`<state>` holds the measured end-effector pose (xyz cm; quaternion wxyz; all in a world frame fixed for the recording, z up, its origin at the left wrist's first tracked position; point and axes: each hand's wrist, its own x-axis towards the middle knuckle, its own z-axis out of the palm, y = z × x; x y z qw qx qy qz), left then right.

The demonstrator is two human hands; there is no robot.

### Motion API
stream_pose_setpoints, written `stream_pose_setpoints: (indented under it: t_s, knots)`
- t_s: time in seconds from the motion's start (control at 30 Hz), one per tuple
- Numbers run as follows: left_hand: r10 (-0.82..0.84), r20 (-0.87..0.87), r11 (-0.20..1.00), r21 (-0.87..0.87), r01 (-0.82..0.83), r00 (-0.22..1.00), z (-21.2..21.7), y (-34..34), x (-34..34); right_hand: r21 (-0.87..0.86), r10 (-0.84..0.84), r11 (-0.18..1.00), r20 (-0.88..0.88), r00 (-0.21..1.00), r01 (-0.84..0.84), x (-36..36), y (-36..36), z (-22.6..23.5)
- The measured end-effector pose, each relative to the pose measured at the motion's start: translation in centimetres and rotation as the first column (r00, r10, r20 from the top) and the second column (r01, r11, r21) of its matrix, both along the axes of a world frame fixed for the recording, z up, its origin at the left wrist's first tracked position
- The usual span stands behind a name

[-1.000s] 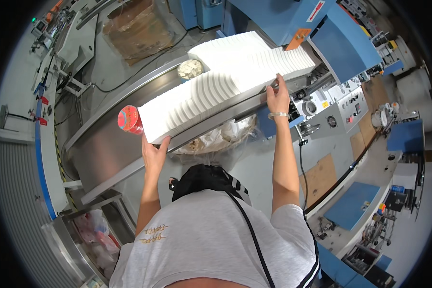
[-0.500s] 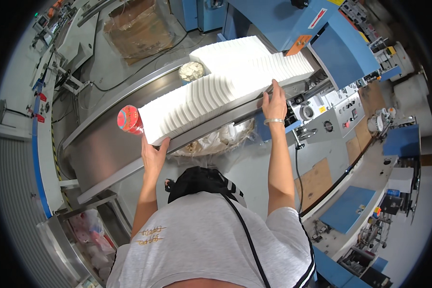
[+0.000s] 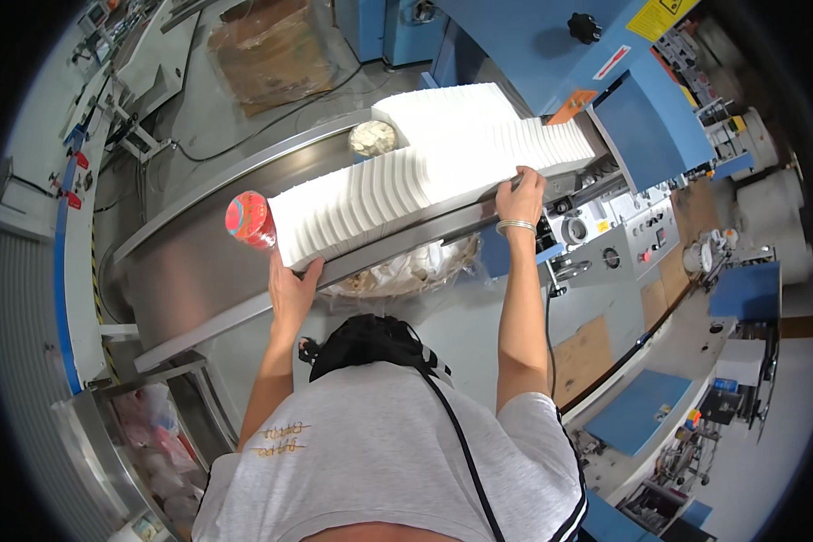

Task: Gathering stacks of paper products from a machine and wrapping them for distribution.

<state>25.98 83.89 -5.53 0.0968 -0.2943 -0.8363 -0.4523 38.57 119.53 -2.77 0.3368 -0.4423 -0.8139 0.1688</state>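
Observation:
A long row of thin, soft white sheets, like tissues or napkins (image 3: 361, 199), stands on edge along a metal trough (image 3: 185, 262). At the row's left end is my left hand (image 3: 293, 294), its thumb on the near side and its fingers partly hidden behind the end. Farther right, my right hand (image 3: 520, 200) rests fingertips on the near lower side of the row, fingers bent and slightly apart, a bracelet at the wrist. Against the left end stands a clear container with a red, patterned top (image 3: 248, 217). A second, shorter white row (image 3: 443, 104) lies behind.
A round container with pale pieces (image 3: 372, 138) sits in the trough behind the row. A blue machine (image 3: 533, 45) meets the trough's right end. Under the near rail is a plastic-lined container (image 3: 406, 275). A cardboard box (image 3: 271, 59) stands on the floor beyond.
The view has shifted slightly. Both hands stay at the same parts of the white row, with the right fingers a little more bent. The row shows no clear movement.

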Motion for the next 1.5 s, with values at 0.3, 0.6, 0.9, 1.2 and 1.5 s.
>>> stream_pose_setpoints:
  t_s: [0.3, 0.6, 0.9, 1.2, 1.5]
  knots:
    - [0.019, -0.005, 0.999, -0.045, -0.019, 1.000, -0.3, 0.3, 0.0, -0.141, -0.029, 0.988, 0.267, 0.963, 0.068, -0.9, -0.1, 2.6]
    - [0.045, 0.018, 0.999, 0.000, -0.045, 0.999, -0.9, 0.3, 0.1, -0.273, 0.128, 0.959, 0.178, 0.976, -0.076, -0.1, 3.9, 0.5]
    - [-0.017, 0.018, 0.996, -0.085, 0.019, 1.000, -1.3, -0.7, -0.7, -0.823, 0.473, 0.513, 0.032, 0.880, -0.246, 0.0, 4.4, 3.8]
    - [-0.317, 0.775, 0.907, 0.417, -0.065, 0.546, 2.0, -1.9, -4.4, -0.919, 0.428, 0.351, -0.012, 0.904, -0.179, -0.1, 4.4, 5.7]
    - [-0.418, 0.838, 0.901, 0.432, 0.039, 0.352, 0.7, -2.4, -8.2, -0.874, 0.490, 0.469, 0.134, 0.861, -0.131, -2.5, 1.2, 4.3]
